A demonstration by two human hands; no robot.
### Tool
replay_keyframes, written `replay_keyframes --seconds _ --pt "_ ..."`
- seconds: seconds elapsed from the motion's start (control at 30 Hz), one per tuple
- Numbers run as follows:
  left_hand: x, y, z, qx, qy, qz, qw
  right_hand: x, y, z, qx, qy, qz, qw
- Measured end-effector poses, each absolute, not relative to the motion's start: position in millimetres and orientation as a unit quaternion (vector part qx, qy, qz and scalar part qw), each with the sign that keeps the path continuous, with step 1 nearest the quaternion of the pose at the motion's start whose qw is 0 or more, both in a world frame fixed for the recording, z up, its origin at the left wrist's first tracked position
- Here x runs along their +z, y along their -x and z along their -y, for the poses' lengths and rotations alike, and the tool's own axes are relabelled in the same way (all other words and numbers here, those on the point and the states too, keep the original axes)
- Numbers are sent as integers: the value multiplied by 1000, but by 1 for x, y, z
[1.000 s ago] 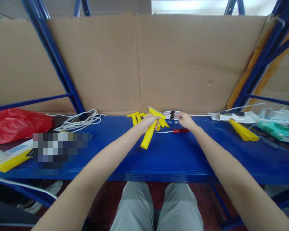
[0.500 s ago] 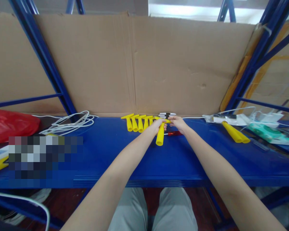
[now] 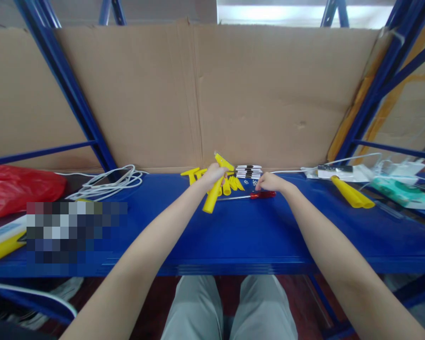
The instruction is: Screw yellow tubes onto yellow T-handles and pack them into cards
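My left hand (image 3: 214, 174) is closed around a yellow T-shaped scraper handle (image 3: 210, 202), its hollow round end pointing down toward me and its crosspiece tilted up. Behind it, more yellow T-shaped handles (image 3: 189, 174) lie in a row, partly hidden by the hand. My right hand (image 3: 267, 181) is lowered with fingertips pinched together, beside some tiny metal screws (image 3: 254, 182); what the fingers hold, if anything, is too small to tell. Just under it lies a screwdriver (image 3: 263, 194) with a red handle, its shaft pointing left. Small yellow wedge-like pieces (image 3: 236, 183) lie between the hands.
A stack of black-and-white packets (image 3: 248, 171) sits against the cardboard wall (image 3: 262, 94). On the right are two yellow tubes (image 3: 352, 192) and a green packet (image 3: 396, 191). Coiled white cable (image 3: 122, 182) and a red bag (image 3: 21, 189) lie left on the blue shelf (image 3: 233, 236).
My left hand has moved left with the handle, which is now tilted. My right hand has let go of the crosspiece and come down by the tiny screws.
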State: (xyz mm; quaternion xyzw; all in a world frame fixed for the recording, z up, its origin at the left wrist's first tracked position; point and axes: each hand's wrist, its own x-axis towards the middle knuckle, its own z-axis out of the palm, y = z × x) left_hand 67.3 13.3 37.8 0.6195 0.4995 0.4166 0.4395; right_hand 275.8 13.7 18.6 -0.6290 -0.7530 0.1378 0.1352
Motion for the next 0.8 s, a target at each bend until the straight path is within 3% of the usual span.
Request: replay_keyframes --seconds 0.13,0.27,0.33,0.8 --pt "45 -31 -6 370 -681 -577 259 17 -270 -11 144 622 764 95" --pt "38 -7 3 316 -731 -605 13 11 -268 -17 120 601 786 85" --pt "32 -1 9 272 -752 -598 -52 6 -267 -21 100 592 795 85" --pt "14 -12 25 156 -819 -549 -65 -17 -264 -50 32 608 787 98"
